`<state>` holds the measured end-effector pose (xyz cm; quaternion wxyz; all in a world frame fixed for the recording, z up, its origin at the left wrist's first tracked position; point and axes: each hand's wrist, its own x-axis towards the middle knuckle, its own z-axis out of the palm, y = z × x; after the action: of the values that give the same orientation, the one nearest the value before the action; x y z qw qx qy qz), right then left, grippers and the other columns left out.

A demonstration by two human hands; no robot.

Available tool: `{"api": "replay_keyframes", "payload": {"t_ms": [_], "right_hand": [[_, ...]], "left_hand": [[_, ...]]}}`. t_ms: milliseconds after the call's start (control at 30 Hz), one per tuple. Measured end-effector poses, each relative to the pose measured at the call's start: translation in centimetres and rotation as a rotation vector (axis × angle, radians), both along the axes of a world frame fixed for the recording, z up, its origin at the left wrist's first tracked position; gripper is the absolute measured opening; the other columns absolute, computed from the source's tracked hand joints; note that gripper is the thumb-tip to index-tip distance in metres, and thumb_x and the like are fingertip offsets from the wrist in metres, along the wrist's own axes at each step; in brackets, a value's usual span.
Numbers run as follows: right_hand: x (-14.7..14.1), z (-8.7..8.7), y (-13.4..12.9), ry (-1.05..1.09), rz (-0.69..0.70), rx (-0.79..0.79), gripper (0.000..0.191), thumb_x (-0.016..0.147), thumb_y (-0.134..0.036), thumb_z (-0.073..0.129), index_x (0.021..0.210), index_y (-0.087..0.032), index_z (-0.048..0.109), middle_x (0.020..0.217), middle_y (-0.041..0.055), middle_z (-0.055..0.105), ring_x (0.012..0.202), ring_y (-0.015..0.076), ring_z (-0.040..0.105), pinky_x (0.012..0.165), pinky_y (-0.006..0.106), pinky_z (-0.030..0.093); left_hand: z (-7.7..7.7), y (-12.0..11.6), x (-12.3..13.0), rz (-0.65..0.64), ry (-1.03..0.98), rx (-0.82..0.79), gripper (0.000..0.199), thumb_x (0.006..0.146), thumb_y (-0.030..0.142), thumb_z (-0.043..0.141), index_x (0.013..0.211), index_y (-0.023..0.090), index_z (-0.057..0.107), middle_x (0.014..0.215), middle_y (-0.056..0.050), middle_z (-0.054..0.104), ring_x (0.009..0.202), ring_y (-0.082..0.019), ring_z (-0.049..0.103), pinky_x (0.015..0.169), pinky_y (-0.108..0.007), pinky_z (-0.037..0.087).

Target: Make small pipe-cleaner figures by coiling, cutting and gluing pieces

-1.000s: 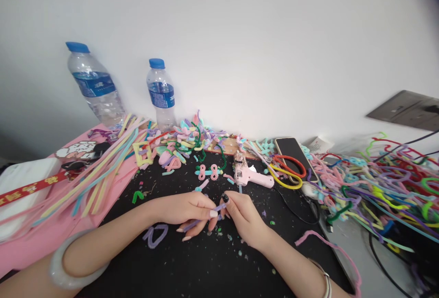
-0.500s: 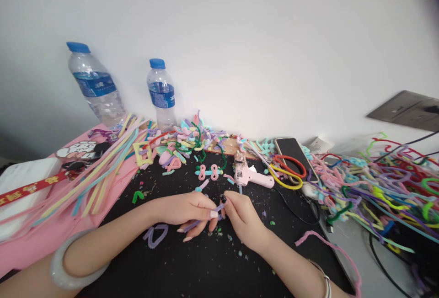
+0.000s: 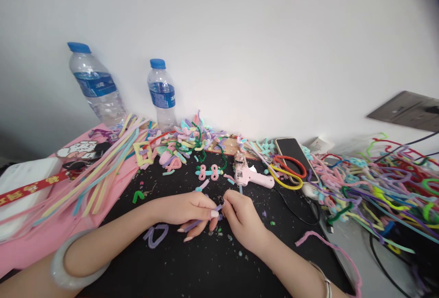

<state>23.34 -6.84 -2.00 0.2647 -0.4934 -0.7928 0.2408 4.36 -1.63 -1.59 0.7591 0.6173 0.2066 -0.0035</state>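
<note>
Purple pipe cleaner [image 3: 219, 206], short pc., head view: pinched betw. fingertips of left hand [image 3: 187, 210] and right hand [image 3: 240, 218], both closed on it; its tail runs under left fingers [image 3: 202, 204]. Hands touching at tips, low over black mat [image 3: 192, 270]. Purple loop [image 3: 156, 235] lies just left of left fingers. Pink glue gun [image 3: 252, 177] just beyond right fingers; pink-teal bows [image 3: 208, 171] beyond left. Phone [image 3: 295, 156], 2 water bottles [image 3: 161, 94] well beyond. Tangled pipe cleaner heap [image 3: 380, 183] far right.
</note>
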Motion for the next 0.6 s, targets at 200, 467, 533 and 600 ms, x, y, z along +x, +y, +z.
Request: {"api": "replay_keyframes", "payload": {"t_ms": [200,467,533,600], "right_hand": [[0.13,0.13,-0.07,-0.07,0.004,0.057,0.022,0.091,-0.017,0.036,0.069,-0.02,0.041,0.066,-0.0013,0.046,0.057,0.0115,0.044,0.053,0.022,0.032],[0.04,0.77,-0.04,-0.254,0.006,0.183,0.023,0.092,-0.018,0.035,0.071,-0.019,0.046,0.066,0.0009,0.049,0.056,0.0127,0.046,0.053,0.024,0.031],[0.07,0.86,-0.02,-0.29,0.005,0.217,0.024,0.092,-0.018,0.035,0.071,-0.019,0.046,0.066,0.0014,0.05,0.056,0.0133,0.046,0.053,0.025,0.03],[0.19,0.85,0.02,-0.27,-0.001,0.208,0.025,0.093,-0.018,0.034,0.07,-0.019,0.046,0.066,0.0015,0.05,0.056,0.0133,0.045,0.053,0.025,0.03]], "left_hand": [[0.09,-0.16,0.07,0.035,0.014,-0.007,0.037,0.092,0.042,0.041,0.075,0.014,0.057,0.041,0.004,0.052,0.029,-0.005,0.033,0.031,-0.015,0.025],[0.09,-0.18,0.18,0.038,0.025,-0.02,0.036,0.092,0.043,0.042,0.078,0.014,0.057,0.042,0.004,0.054,0.028,-0.006,0.034,0.03,-0.016,0.026],[0.18,-0.2,0.2,0.042,0.022,-0.016,0.036,0.092,0.043,0.042,0.077,0.014,0.057,0.042,0.004,0.055,0.028,-0.005,0.034,0.031,-0.016,0.026],[0.25,-0.22,0.19,0.046,0.014,-0.007,0.038,0.092,0.044,0.042,0.075,0.013,0.057,0.043,0.003,0.055,0.028,-0.005,0.034,0.031,-0.016,0.026]]}}
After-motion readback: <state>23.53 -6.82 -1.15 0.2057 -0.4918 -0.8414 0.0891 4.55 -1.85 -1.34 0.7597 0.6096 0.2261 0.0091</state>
